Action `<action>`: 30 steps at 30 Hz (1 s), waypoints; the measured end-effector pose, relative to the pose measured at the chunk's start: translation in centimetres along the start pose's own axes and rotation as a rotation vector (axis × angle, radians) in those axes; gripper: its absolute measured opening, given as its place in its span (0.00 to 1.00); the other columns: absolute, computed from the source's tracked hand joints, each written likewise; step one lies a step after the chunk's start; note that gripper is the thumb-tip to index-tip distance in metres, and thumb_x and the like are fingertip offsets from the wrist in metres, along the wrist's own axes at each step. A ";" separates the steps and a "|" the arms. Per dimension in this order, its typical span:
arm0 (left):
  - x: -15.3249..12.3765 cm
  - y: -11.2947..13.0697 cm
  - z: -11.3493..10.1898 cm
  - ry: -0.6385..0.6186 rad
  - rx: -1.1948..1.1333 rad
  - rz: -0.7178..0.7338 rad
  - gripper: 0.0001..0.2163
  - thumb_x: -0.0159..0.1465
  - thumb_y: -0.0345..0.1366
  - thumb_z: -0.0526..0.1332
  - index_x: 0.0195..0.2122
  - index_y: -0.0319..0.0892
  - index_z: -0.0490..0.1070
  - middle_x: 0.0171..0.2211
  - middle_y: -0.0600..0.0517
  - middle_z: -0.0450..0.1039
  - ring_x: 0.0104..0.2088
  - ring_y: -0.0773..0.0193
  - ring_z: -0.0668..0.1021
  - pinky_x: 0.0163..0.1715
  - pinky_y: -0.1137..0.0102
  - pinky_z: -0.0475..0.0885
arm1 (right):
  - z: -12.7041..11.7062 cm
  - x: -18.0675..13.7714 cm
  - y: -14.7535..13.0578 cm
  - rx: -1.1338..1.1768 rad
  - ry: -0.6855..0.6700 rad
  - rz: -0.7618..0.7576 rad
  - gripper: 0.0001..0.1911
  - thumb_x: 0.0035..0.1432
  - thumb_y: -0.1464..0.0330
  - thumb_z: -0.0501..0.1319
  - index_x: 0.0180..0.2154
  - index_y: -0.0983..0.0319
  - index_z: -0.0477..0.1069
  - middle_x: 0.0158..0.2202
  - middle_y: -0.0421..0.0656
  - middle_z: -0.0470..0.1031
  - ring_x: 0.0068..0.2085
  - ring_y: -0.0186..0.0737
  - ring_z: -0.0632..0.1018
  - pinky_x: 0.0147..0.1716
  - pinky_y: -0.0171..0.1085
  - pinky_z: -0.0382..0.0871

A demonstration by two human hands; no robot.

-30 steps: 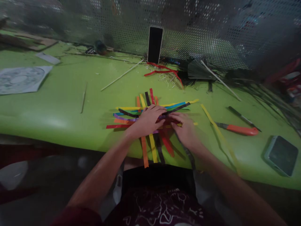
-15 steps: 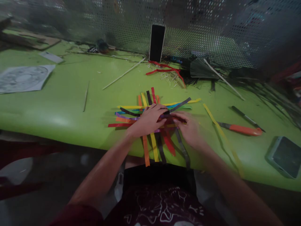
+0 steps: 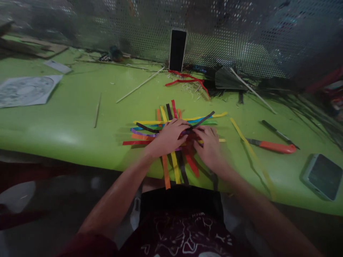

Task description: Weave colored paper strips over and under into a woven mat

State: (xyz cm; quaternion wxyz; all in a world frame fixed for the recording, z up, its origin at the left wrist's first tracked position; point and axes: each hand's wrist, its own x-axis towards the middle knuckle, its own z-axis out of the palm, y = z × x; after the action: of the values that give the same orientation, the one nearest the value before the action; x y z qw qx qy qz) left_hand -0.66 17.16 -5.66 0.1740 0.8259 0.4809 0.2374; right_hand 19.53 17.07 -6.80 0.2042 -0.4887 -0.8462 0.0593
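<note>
Bright flat strips cross each other in a loose weave in front of me, with red (image 3: pixel 136 142), orange (image 3: pixel 166 171) and yellow (image 3: pixel 175 167) ends sticking out. My left hand (image 3: pixel 170 135) lies over its middle, fingers stretched out, pressing on the strips. At the right side of the weave my right hand (image 3: pixel 210 144) has bent fingers closed at a black strip (image 3: pixel 214 178), whose tail comes out below the wrist. Another black end (image 3: pixel 205 118) points up between the hands. Both hands cover the centre of the weave.
To the right lie a loose yellow strip (image 3: pixel 252 157), an orange-handled cutter (image 3: pixel 278 147), a dark pen (image 3: pixel 278 133) and a dark boxy device (image 3: pixel 324 176). A phone (image 3: pixel 177 50) leans at the back near red strips (image 3: pixel 184 75). Thin sticks (image 3: pixel 140 85) and a printed sheet (image 3: pixel 29 89) lie left.
My right hand has shifted slightly up and left, its fingers now more curled over the weave. The black strip's tail is now mostly hidden beneath it. My left hand stays put.
</note>
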 end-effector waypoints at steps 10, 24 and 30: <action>-0.3 0.1 0.6 0.035 0.075 0.029 0.16 0.73 0.30 0.55 0.59 0.37 0.72 0.60 0.44 0.74 0.61 0.52 0.70 0.64 0.54 0.66 | -0.6 -0.3 -1.5 -0.307 0.067 -0.168 0.14 0.68 0.73 0.55 0.50 0.62 0.75 0.51 0.50 0.80 0.55 0.55 0.72 0.53 0.51 0.60; 0.2 0.9 -0.4 0.128 0.201 0.061 0.12 0.74 0.30 0.54 0.50 0.36 0.77 0.51 0.42 0.77 0.55 0.50 0.74 0.60 0.54 0.70 | -1.9 0.0 -1.5 -0.464 -0.041 -0.360 0.12 0.68 0.78 0.53 0.47 0.66 0.74 0.44 0.51 0.80 0.43 0.51 0.73 0.47 0.49 0.59; 0.5 1.3 -0.8 0.014 0.327 -0.038 0.17 0.73 0.25 0.51 0.57 0.35 0.73 0.59 0.40 0.72 0.60 0.47 0.71 0.59 0.54 0.70 | -2.9 1.0 -0.3 -0.379 -0.048 -0.497 0.13 0.68 0.76 0.55 0.51 0.70 0.73 0.46 0.54 0.77 0.44 0.52 0.73 0.45 0.48 0.66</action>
State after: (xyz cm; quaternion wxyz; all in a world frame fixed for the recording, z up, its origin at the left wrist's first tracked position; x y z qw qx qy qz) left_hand 0.06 17.02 -4.23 0.0383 0.8323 0.5298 0.1585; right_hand 20.06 17.50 -3.76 0.0976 -0.2946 -0.9403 -0.1399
